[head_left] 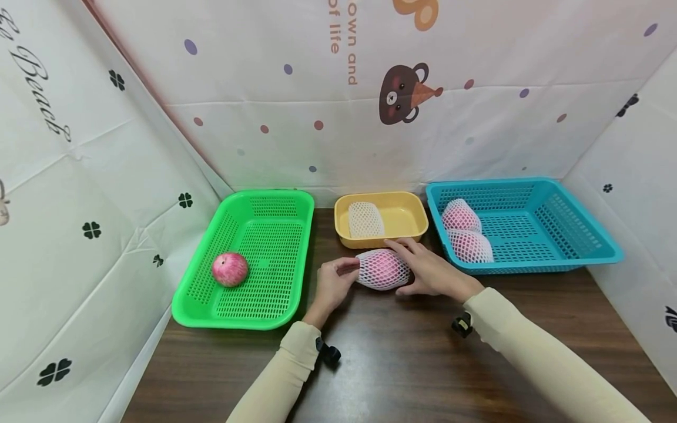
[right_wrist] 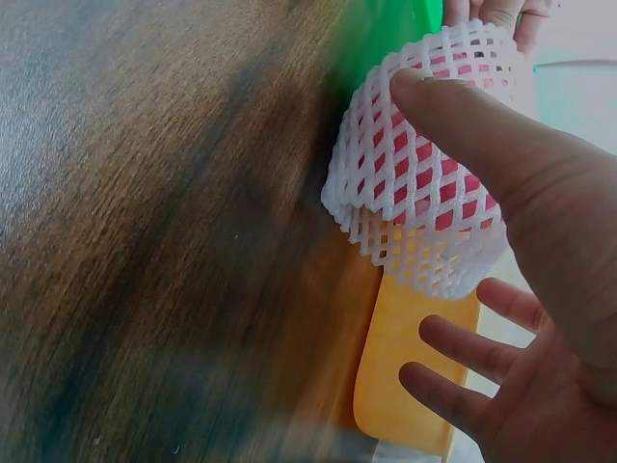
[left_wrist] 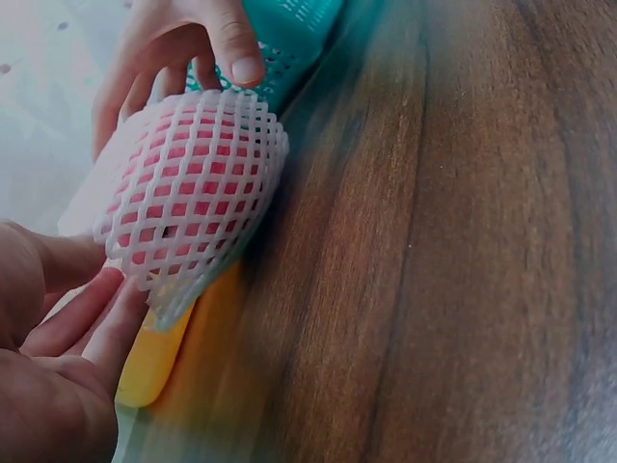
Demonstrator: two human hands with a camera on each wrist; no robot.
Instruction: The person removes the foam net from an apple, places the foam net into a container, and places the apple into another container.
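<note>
A round pink fruit in a white foam net sleeve (head_left: 382, 269) is between both hands, just in front of the yellow basket (head_left: 407, 218). My left hand (head_left: 334, 286) pinches the sleeve's left end between thumb and fingers; the left wrist view shows this sleeve (left_wrist: 198, 178) close up. On the other side is my right hand (head_left: 431, 271), its fingers spread. In the right wrist view its thumb (right_wrist: 463, 121) lies against the net, while the other fingers stand apart from it. The sleeve's open rim hangs loose there, below the fruit.
A green basket (head_left: 304, 258) on the left holds one bare pink-red fruit (head_left: 230, 269). Inside the yellow basket lies a white foam net (head_left: 365, 220). The blue basket (head_left: 587, 252) on the right holds two netted fruits (head_left: 469, 246). Patterned cloth (head_left: 344, 153) hangs behind the dark wooden table (head_left: 391, 364).
</note>
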